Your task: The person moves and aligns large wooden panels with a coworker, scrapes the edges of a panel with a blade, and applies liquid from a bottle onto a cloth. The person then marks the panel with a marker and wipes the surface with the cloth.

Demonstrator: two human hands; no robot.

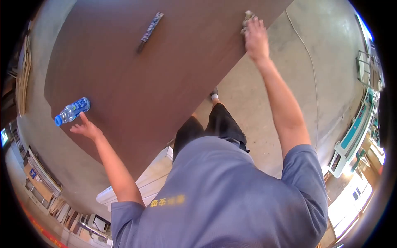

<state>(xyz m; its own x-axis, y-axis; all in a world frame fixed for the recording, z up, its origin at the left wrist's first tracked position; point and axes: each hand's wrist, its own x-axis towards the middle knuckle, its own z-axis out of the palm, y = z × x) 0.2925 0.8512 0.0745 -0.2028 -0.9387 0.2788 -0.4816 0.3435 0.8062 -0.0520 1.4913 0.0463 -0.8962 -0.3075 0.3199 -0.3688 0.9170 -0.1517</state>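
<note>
My left hand [87, 128] is held with fingers spread beside a clear plastic bottle [73, 110] with a blue cap and blue label. The bottle stands or lies near the board's left edge; its tilt is hard to judge in this wide view. Nothing shows in that hand, and whether a fingertip touches the bottle I cannot tell. Over on the far right edge, my right hand [257, 39] grips a crumpled, light-coloured rag [247, 20] against the large brown board [136, 91]. Part of the rag is hidden under the fingers.
A slim patterned object with a dark end [151, 31] lies on the board. White stacked pieces [153, 177] sit beneath its near edge. A thin cable [306, 47] runs over the concrete floor [285, 103]. A green-and-white machine [353, 128] stands at right; stacked panels [41, 173] are at left.
</note>
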